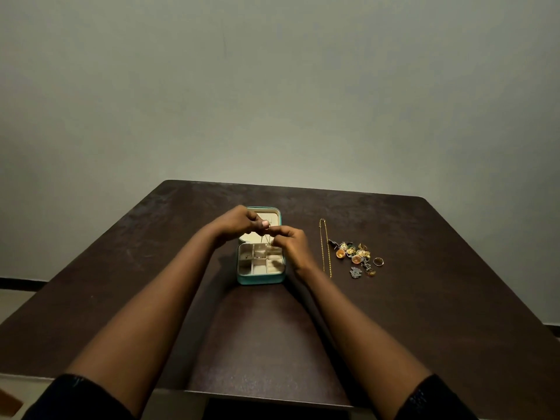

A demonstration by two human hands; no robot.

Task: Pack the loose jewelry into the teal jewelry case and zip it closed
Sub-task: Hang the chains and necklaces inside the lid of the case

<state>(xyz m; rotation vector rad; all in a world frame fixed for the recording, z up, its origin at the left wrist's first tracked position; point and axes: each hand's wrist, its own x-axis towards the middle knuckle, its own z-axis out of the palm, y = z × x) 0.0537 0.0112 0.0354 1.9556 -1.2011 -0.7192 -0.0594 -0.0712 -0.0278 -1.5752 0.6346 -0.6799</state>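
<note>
The teal jewelry case (260, 279) lies open on the dark table, its cream compartments showing and its lid laid flat at the far side. Above it my left hand (239, 224) and my right hand (292, 242) pinch the two ends of a thin gold chain (267, 239), which hangs in a loop over the case's back compartments. A second gold chain (325, 247) lies stretched out to the right of the case. Further right sits a pile of loose earrings and charms (356, 256), with a ring (378, 261) at its right side.
The dark brown table (424, 313) stands against a plain grey wall. Its far edge runs just behind the case's lid. My forearms cross the table's near half on both sides of the case.
</note>
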